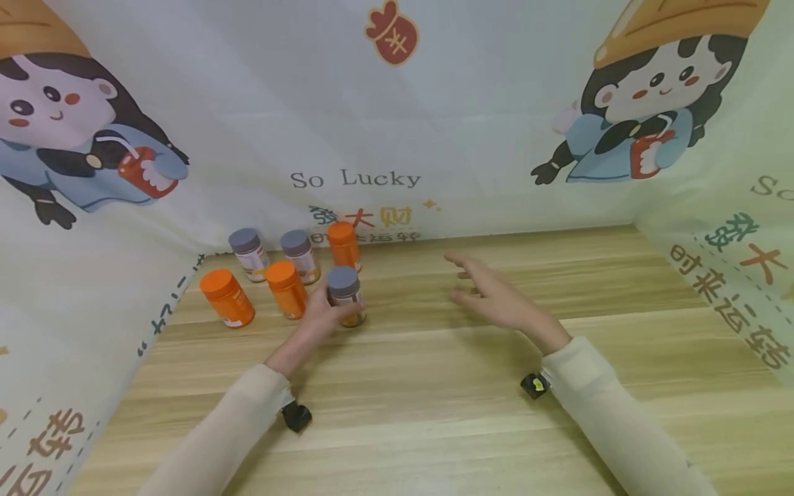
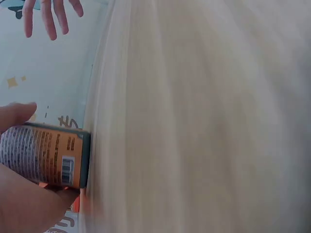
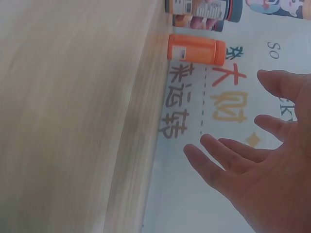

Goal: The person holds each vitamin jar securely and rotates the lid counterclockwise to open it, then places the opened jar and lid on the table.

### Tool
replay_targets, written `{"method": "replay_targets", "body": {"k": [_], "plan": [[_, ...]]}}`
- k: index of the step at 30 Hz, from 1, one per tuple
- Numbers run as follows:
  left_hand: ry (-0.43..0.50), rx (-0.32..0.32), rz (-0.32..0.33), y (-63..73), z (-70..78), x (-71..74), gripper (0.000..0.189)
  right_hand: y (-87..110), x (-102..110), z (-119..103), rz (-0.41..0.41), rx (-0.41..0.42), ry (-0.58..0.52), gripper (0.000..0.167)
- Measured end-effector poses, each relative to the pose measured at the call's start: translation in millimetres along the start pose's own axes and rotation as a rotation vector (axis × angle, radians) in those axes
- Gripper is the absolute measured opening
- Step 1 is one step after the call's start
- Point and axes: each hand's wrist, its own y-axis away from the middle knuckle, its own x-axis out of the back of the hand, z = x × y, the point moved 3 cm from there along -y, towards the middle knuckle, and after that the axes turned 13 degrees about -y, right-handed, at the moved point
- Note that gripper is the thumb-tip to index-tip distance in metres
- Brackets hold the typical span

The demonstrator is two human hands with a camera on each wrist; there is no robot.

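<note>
My left hand (image 1: 315, 318) grips a grey-lidded supplement bottle (image 1: 344, 292) near the front of a group of bottles. The left wrist view shows thumb and fingers on either side of this bottle (image 2: 46, 153), its printed label and barcode facing the camera. Its base is at or close to the tabletop; I cannot tell whether it touches. To the right, my right hand (image 1: 499, 300) hovers over the table with fingers spread, holding nothing. Nearest the gripped bottle are an orange bottle (image 1: 287, 293) on its left and another orange bottle (image 1: 344, 242) behind it.
Two more grey-lidded bottles (image 1: 249, 256) (image 1: 300, 256) stand along the back, and a third orange bottle (image 1: 227, 299) is at the far left. A printed cloth (image 1: 496, 151) walls in the back and sides of the wooden table (image 1: 422, 413).
</note>
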Motion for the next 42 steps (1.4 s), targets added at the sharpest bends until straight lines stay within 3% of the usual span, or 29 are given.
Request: {"method": "replay_targets", "body": {"k": [6,16,20,25,29,34,42], "plan": [[-0.058,-0.055,-0.051,2.6,4.4,-15.1,0.075,0.2,-10,-2,-0.016,-0.002,-0.023,0.070],[-0.242,-0.226,-0.163,10.6,28.5,-46.9,0.062,0.9,-17,-4,-0.025,0.025,-0.020,0.067],[-0.244,-0.255,-0.174,10.4,36.1,-60.8,0.057,1.4,-19,-4,-0.033,0.029,-0.037,0.066],[-0.164,-0.258,-0.209,10.6,42.8,-79.3,0.056,0.9,-24,-6,-0.060,0.007,-0.045,0.073],[-0.146,-0.309,-0.182,13.7,45.6,-86.9,0.053,-1.8,-31,-12,-0.068,0.022,-0.021,0.077],[-0.163,-0.340,-0.166,18.2,46.2,-93.7,0.050,-0.6,-36,-20,-0.001,0.076,0.061,0.066],[-0.374,-0.450,-0.142,24.6,53.8,-103.7,0.043,1.5,-41,-21,0.123,0.050,0.236,0.063]]}}
